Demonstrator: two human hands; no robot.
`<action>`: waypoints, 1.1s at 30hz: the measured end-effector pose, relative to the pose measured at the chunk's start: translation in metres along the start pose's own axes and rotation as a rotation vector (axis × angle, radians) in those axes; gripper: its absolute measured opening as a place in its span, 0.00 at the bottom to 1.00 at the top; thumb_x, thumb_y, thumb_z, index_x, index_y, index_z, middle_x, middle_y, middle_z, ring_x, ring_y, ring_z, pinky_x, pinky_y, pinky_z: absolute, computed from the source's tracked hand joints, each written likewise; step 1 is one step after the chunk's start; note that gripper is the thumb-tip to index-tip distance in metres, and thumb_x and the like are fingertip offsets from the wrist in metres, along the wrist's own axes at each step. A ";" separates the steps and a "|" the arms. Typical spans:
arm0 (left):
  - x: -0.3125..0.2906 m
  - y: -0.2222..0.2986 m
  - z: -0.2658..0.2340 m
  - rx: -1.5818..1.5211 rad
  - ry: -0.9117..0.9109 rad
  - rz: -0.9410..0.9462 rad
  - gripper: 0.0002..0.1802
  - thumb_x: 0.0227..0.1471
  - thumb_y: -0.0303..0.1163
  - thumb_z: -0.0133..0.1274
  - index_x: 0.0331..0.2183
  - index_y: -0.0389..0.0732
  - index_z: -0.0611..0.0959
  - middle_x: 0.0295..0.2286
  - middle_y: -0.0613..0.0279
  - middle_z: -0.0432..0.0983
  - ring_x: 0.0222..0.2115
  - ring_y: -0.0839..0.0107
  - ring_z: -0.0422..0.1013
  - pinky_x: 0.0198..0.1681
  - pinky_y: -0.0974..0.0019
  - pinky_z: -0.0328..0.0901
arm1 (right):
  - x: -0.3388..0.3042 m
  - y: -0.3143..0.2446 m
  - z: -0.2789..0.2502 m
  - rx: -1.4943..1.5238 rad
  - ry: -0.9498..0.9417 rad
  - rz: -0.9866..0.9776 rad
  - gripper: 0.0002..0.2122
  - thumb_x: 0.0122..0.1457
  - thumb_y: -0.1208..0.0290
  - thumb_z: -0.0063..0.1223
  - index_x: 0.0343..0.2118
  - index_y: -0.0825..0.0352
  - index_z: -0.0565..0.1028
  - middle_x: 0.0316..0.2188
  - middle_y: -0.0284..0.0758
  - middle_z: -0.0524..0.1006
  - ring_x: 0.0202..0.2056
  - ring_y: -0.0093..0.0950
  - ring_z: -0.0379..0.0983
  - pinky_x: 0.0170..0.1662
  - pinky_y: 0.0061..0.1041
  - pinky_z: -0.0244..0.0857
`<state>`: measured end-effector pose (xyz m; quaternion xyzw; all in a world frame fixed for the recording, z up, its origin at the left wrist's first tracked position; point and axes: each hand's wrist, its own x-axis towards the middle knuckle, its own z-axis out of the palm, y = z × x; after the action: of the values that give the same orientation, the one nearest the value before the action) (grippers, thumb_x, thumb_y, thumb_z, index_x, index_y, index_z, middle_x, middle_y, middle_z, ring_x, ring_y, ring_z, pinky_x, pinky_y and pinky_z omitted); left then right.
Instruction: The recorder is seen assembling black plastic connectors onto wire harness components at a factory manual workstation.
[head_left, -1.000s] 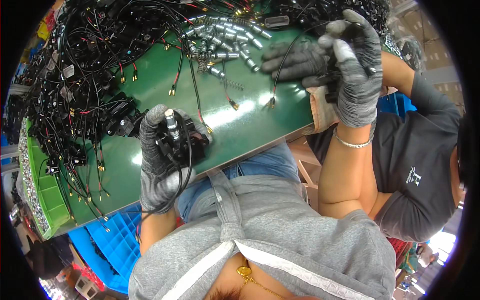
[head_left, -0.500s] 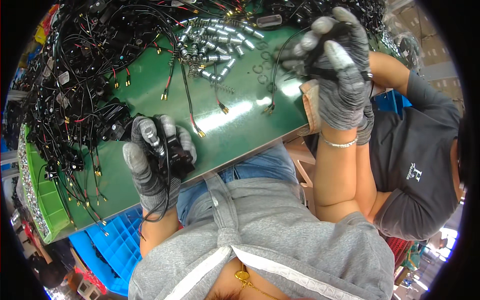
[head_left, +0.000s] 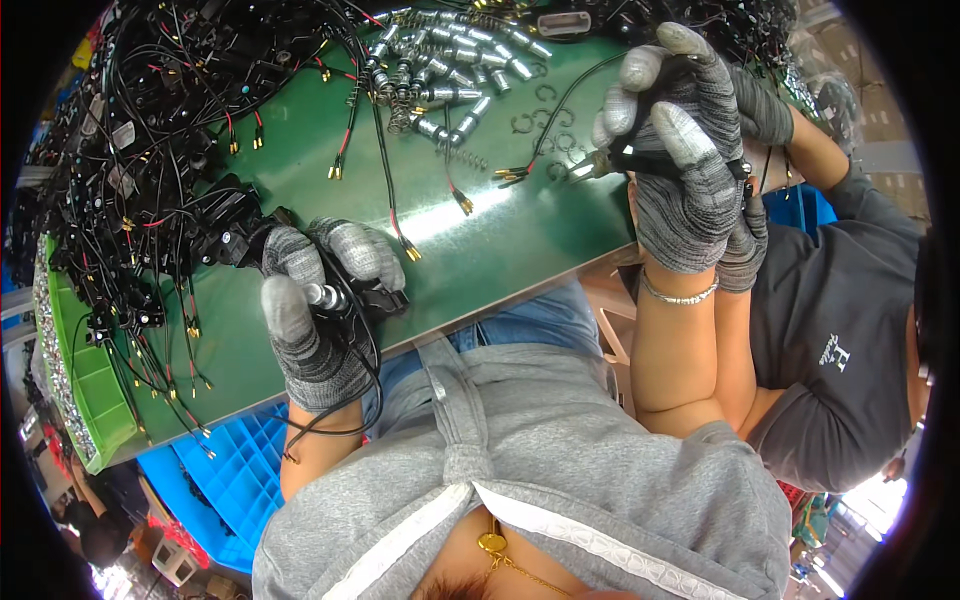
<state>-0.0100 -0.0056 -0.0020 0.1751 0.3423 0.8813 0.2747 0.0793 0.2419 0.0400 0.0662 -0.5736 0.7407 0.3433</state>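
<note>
Taking the view as a clock face, a flat, glossy green table (head_left: 300,190) extends from nine o'clock to one o'clock. On it, a big tangled heap of black plastic parts and thin cables (head_left: 170,130) fills ten o'clock to twelve. At three o'clock there is a co-worker in a dark grey shirt (head_left: 800,300). A blue plastic crate (head_left: 210,490) is at eight o'clock, and a light-green plastic tray (head_left: 105,390) is a little above it.

The left hand (head_left: 318,345), in a grey knitted glove, is at nine o'clock. It is half curled and grips a black plastic housing (head_left: 385,299) near the table edge — a shiny silver cylinder (head_left: 325,297) stands out from it by the thumb. The right hand (head_left: 688,185), gloved likewise, is at two o'clock, its fingers bent around black-handled pliers (head_left: 598,164); the tips point toward nine o'clock, and I cannot tell if they pinch something.

At twelve o'clock lie loose silver metal cylinders (head_left: 450,95) and a thin coil spring (head_left: 465,157) — small dark open rings (head_left: 522,124) are scattered toward one o'clock.
</note>
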 end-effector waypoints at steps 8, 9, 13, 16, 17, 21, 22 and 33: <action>0.000 -0.003 -0.005 0.081 -0.119 0.007 0.18 0.53 0.51 0.55 0.27 0.51 0.70 0.28 0.64 0.69 0.25 0.68 0.63 0.28 0.65 0.60 | -0.001 0.003 -0.002 -0.045 -0.022 0.014 0.24 0.55 0.74 0.48 0.56 0.69 0.62 0.40 0.39 0.68 0.35 0.27 0.68 0.36 0.26 0.69; 0.001 -0.003 -0.006 0.060 -0.174 0.018 0.17 0.52 0.50 0.56 0.27 0.50 0.69 0.28 0.64 0.69 0.26 0.68 0.63 0.28 0.65 0.61 | -0.001 0.003 -0.002 -0.034 -0.022 0.016 0.24 0.55 0.74 0.48 0.56 0.69 0.62 0.40 0.39 0.68 0.35 0.27 0.68 0.36 0.26 0.69; -0.005 0.003 0.003 0.185 -0.034 -0.041 0.17 0.51 0.48 0.58 0.27 0.50 0.69 0.28 0.64 0.69 0.26 0.66 0.64 0.28 0.64 0.61 | 0.000 -0.004 -0.004 -0.017 -0.025 0.028 0.24 0.55 0.74 0.49 0.56 0.69 0.62 0.40 0.39 0.68 0.35 0.27 0.69 0.36 0.25 0.69; -0.006 0.002 -0.002 0.190 -0.042 -0.077 0.16 0.50 0.46 0.58 0.27 0.50 0.69 0.27 0.63 0.69 0.27 0.65 0.64 0.29 0.63 0.62 | -0.001 -0.001 -0.003 0.000 -0.026 0.037 0.24 0.55 0.74 0.49 0.56 0.69 0.62 0.40 0.39 0.68 0.35 0.27 0.69 0.36 0.25 0.69; -0.006 0.000 -0.002 0.180 -0.001 -0.043 0.16 0.51 0.45 0.58 0.28 0.45 0.72 0.27 0.58 0.71 0.27 0.64 0.68 0.27 0.64 0.65 | -0.002 -0.002 -0.001 0.017 -0.022 0.042 0.24 0.55 0.74 0.49 0.56 0.69 0.62 0.40 0.39 0.68 0.35 0.27 0.69 0.36 0.25 0.69; -0.003 -0.004 -0.004 0.114 -0.056 0.022 0.16 0.50 0.41 0.59 0.28 0.41 0.73 0.27 0.53 0.74 0.27 0.64 0.72 0.26 0.66 0.69 | -0.003 0.002 -0.003 0.017 -0.028 0.056 0.24 0.55 0.74 0.49 0.56 0.69 0.62 0.40 0.39 0.68 0.34 0.27 0.69 0.35 0.24 0.68; -0.002 -0.005 -0.005 0.114 -0.056 0.022 0.16 0.50 0.41 0.59 0.28 0.41 0.73 0.27 0.53 0.74 0.27 0.64 0.72 0.26 0.66 0.69 | -0.002 0.002 -0.004 -0.003 -0.046 0.052 0.23 0.55 0.74 0.49 0.56 0.69 0.62 0.40 0.39 0.68 0.34 0.27 0.69 0.35 0.24 0.68; -0.002 0.002 0.003 0.163 -0.041 -0.066 0.24 0.42 0.41 0.66 0.34 0.48 0.67 0.27 0.62 0.70 0.28 0.68 0.65 0.31 0.66 0.62 | 0.003 0.004 -0.010 -0.159 0.129 0.002 0.24 0.55 0.75 0.48 0.56 0.70 0.62 0.39 0.38 0.70 0.34 0.26 0.69 0.34 0.23 0.67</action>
<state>-0.0071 -0.0063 0.0013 0.2037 0.4129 0.8371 0.2953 0.0775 0.2519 0.0351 -0.0099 -0.6073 0.6960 0.3828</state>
